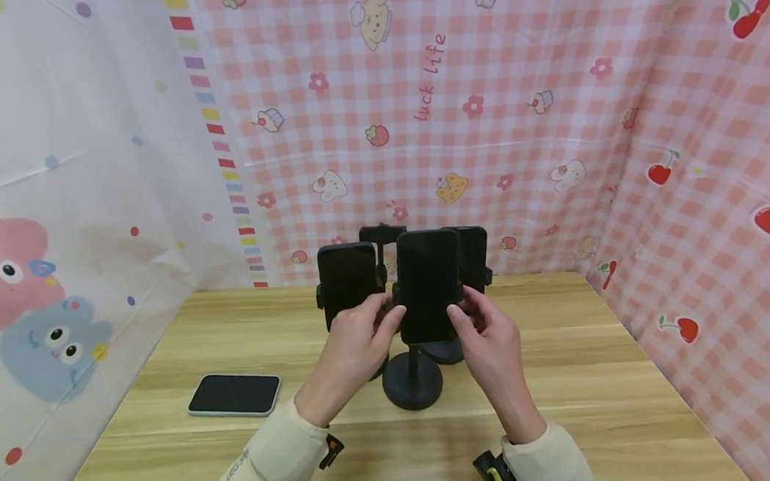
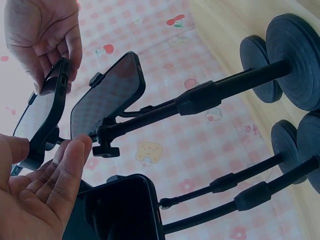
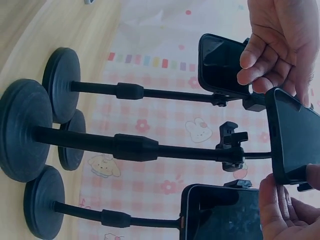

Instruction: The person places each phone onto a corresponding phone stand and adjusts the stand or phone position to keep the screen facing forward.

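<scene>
A black smartphone (image 1: 429, 282) stands upright in the clamp of the front phone stand, whose round black base (image 1: 412, 382) rests on the table. My left hand (image 1: 358, 334) holds the phone's left side, thumb at the front edge and fingers behind. On the opposite side, my right hand (image 1: 493, 337) pinches the lower right edge between thumb and fingers. In the left wrist view the same phone (image 2: 37, 112) tilts between both hands. The right wrist view shows its dark screen (image 3: 302, 135), with the stand's pole (image 3: 135, 146) running to the base.
Close behind stand two more phones in stands, one to the left (image 1: 346, 276) and one to the right (image 1: 475, 257). Between them rises a stand with a bare clamp (image 1: 382, 233). Another smartphone (image 1: 235, 394) lies flat at the table's left. Patterned cloth (image 1: 432, 149) hangs behind.
</scene>
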A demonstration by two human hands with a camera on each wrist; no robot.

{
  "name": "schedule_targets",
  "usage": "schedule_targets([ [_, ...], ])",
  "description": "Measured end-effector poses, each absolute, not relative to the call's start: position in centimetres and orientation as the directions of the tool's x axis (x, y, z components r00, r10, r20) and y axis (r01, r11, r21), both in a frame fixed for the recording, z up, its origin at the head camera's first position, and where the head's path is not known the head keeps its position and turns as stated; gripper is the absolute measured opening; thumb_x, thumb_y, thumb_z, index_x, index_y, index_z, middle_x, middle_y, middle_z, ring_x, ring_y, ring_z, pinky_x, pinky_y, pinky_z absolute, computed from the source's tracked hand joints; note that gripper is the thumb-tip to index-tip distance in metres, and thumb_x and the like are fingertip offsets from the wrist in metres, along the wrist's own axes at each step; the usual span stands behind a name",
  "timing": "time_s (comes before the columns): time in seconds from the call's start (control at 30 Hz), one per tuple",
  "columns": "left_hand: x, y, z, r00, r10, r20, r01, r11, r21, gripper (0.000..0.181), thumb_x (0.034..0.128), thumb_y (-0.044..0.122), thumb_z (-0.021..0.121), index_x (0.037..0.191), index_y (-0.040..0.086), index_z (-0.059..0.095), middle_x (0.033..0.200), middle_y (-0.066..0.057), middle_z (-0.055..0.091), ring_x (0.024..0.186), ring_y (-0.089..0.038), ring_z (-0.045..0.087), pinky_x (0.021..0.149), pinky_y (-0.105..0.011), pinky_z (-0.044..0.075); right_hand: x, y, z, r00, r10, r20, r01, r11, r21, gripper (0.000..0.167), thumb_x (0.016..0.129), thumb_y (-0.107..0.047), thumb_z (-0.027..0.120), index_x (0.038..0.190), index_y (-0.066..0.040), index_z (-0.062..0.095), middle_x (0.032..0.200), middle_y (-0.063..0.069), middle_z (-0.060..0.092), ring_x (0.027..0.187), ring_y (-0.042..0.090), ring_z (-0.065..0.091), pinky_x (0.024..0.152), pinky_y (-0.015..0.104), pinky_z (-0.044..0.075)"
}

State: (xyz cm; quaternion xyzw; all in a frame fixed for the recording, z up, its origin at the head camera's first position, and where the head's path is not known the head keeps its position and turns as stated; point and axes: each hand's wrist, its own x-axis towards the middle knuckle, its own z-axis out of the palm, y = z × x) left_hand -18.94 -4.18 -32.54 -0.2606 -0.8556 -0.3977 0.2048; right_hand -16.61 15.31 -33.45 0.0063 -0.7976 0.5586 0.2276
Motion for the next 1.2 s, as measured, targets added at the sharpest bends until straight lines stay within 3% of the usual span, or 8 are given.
schedule_targets([
  [0.23, -18.6, -4.3, -32.9, -0.821, 0.283, 0.496, 0.563, 0.547, 0.62, 0.028, 0.0992, 0.027, 0.063, 0.115, 0.003, 0.066, 0.078, 0.005, 0.063, 0.064, -0.01, 0.054, 0.06, -0.026, 0.05, -15.9, 15.6, -34.2, -0.912, 0.249, 0.325, -0.232, 0.34, -0.911, 0.041, 0.096, -0.023, 0.068, 0.132, -0.004, 0.062, 0.112, 0.013, 0.066, 0.089, 0.026, 0.064, 0.071, 0.02, 0.051],
  [0.4, -18.3, -4.4, -33.5, -0.834, 0.291, 0.469, 0.547, 0.552, 0.63, 0.028, 0.0989, 0.028, 0.063, 0.114, 0.004, 0.067, 0.078, 0.005, 0.063, 0.064, -0.009, 0.053, 0.06, -0.025, 0.05, -15.7, 15.9, -34.8, -0.921, 0.247, 0.301, -0.221, 0.306, -0.926, 0.041, 0.095, -0.023, 0.069, 0.131, -0.004, 0.063, 0.11, 0.013, 0.067, 0.085, 0.02, 0.068, 0.069, 0.021, 0.052],
  [0.83, -17.8, -5.0, -35.6, -0.835, 0.321, 0.447, 0.547, 0.578, 0.606, 0.022, 0.0977, 0.03, 0.065, 0.099, 0.009, 0.071, 0.073, 0.009, 0.059, 0.061, -0.007, 0.051, 0.056, -0.024, 0.047, -15.1, 17.1, -37.0, -0.939, 0.258, 0.228, -0.151, 0.286, -0.946, 0.039, 0.094, -0.02, 0.071, 0.129, -0.004, 0.064, 0.109, 0.012, 0.067, 0.082, 0.018, 0.067, 0.072, 0.023, 0.054],
  [1.03, -17.8, -5.1, -36.3, -0.834, 0.334, 0.44, 0.549, 0.59, 0.592, 0.022, 0.0958, 0.031, 0.068, 0.098, 0.01, 0.072, 0.074, 0.009, 0.06, 0.064, -0.006, 0.051, 0.059, -0.023, 0.047, -15.2, 17.8, -37.8, -0.94, 0.264, 0.218, -0.119, 0.347, -0.93, 0.036, 0.094, -0.018, 0.07, 0.127, -0.004, 0.065, 0.105, 0.011, 0.068, 0.082, 0.018, 0.067, 0.07, 0.023, 0.054],
  [1.2, -17.8, -5.4, -37.0, -0.834, 0.377, 0.403, 0.551, 0.618, 0.561, 0.016, 0.095, 0.028, 0.069, 0.094, 0.012, 0.071, 0.071, 0.01, 0.057, 0.061, -0.005, 0.049, 0.056, -0.023, 0.045, -15.3, 18.4, -38.7, -0.952, 0.164, 0.259, -0.122, 0.571, -0.812, 0.035, 0.093, -0.018, 0.072, 0.123, -0.001, 0.067, 0.102, 0.01, 0.07, 0.083, 0.021, 0.069, 0.071, 0.032, 0.055],
])
